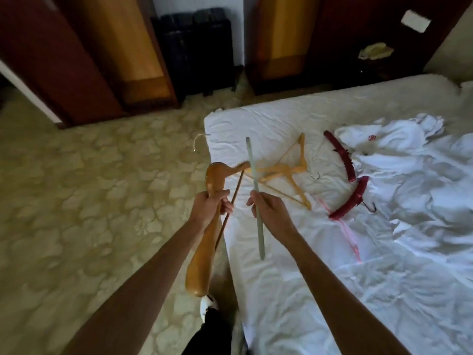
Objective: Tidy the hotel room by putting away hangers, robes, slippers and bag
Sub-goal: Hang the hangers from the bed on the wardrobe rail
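Note:
My left hand (210,206) grips a thick wooden hanger (202,254) at its middle, held over the bed's left edge with its metal hook pointing away. My right hand (266,204) holds a pale green hanger (257,221) seen edge-on, like a thin bar. On the white bed (281,290) lie light wooden hangers (284,172), crossed over each other. To their right lies a dark red padded hanger (345,162), bent in a curve. A white robe (399,160) with a small red emblem is crumpled at the bed's right side.
Patterned beige carpet (84,201) covers the floor on the left. Dark wooden wardrobe doors (84,52) stand open at the back, with a black radiator (197,47) between them. A dark cabinet (378,42) at the back right holds a yellowish item. My dark trouser leg shows at the bottom.

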Available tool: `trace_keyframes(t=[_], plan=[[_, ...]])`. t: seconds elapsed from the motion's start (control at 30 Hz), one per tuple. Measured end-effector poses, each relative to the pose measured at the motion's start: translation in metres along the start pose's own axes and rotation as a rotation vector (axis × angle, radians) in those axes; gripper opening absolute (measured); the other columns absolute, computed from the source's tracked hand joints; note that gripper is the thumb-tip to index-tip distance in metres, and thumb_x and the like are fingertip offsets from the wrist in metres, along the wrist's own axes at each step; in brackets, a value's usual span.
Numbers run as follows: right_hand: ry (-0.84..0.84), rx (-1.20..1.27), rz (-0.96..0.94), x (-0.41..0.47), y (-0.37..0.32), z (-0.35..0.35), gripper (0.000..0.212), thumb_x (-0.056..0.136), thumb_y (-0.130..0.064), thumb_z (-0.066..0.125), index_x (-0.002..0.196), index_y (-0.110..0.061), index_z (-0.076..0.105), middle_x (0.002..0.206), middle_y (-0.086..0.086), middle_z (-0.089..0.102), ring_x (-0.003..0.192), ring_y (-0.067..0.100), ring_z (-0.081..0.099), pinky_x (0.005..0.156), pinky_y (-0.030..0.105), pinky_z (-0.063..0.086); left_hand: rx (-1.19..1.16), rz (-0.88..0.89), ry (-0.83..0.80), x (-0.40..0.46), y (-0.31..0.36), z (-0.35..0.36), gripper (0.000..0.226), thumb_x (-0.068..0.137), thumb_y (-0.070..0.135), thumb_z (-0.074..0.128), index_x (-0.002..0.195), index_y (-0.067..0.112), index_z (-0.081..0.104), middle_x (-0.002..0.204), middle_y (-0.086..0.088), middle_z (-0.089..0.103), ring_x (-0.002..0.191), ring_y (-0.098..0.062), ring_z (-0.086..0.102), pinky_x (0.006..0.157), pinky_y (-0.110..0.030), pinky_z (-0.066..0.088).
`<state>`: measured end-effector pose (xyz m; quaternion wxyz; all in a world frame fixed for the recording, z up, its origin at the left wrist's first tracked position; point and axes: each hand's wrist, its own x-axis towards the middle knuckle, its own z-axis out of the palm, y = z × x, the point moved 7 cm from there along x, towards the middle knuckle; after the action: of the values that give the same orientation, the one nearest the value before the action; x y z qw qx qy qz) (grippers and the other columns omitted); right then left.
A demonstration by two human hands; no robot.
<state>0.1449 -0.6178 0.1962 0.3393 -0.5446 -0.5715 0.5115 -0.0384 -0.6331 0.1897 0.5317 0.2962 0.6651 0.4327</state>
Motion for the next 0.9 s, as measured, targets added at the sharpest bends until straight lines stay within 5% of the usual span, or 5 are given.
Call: trace_keyframes(t=[0.13,0.37,0.67,0.8,0.9], plan=[[-0.164,0.005,-0.122,0.032,-0.062,0.073,0.041,0.097,-0.049,0.051,0.067,-0.026,0.068,0.055,-0.009,0.058,0.055,0.005,0.053,0.065,0.031,0.041,-0.068,0.075,0.102,-0.006,0.043,-0.083,0.017,0.092,0.010,0.066,0.084,-0.004,0.069,0.071,-0.015,0.070,0.055,-0.017,0.065,0.054,-0.021,0.054],[-0.315,-0.024,-0.184,0.086,-0.154,0.209,0.038,0.101,-0.039,0.056,0.071,-0.020,0.068,0.064,-0.002,0.057,0.062,0.013,0.055,0.060,0.027,0.042,-0.177,0.150,0.237,0.026,0.095,-0.233,0.018,0.087,0.014,0.071,0.088,-0.003,0.072,0.079,-0.017,0.074,0.067,-0.025,0.068,0.072,-0.036,0.056],[-0.389,-0.005,-0.254,0.181,-0.254,0.357,0.039,0.101,-0.038,0.055,0.073,-0.013,0.066,0.050,-0.012,0.049,0.054,0.007,0.049,0.059,0.023,0.041,-0.139,0.245,0.258,0.109,0.170,-0.390,0.031,0.085,0.021,0.076,0.104,-0.003,0.072,0.085,-0.009,0.075,0.071,-0.016,0.069,0.059,-0.021,0.055],[-0.387,-0.044,-0.301,0.231,-0.285,0.410,0.046,0.102,-0.045,0.052,0.080,-0.007,0.068,0.051,-0.013,0.048,0.054,0.005,0.048,0.064,0.027,0.040,-0.092,0.260,0.208,0.158,0.198,-0.439,0.023,0.087,0.022,0.075,0.102,0.005,0.072,0.086,-0.005,0.075,0.077,-0.015,0.071,0.076,-0.030,0.059],[-0.369,-0.036,-0.300,0.268,-0.302,0.439,0.043,0.099,-0.049,0.052,0.072,-0.020,0.067,0.053,-0.013,0.048,0.054,0.007,0.048,0.064,0.029,0.040,-0.064,0.268,0.182,0.198,0.217,-0.465,0.027,0.087,0.024,0.076,0.105,0.004,0.070,0.086,-0.004,0.074,0.074,-0.011,0.071,0.063,-0.020,0.055]])
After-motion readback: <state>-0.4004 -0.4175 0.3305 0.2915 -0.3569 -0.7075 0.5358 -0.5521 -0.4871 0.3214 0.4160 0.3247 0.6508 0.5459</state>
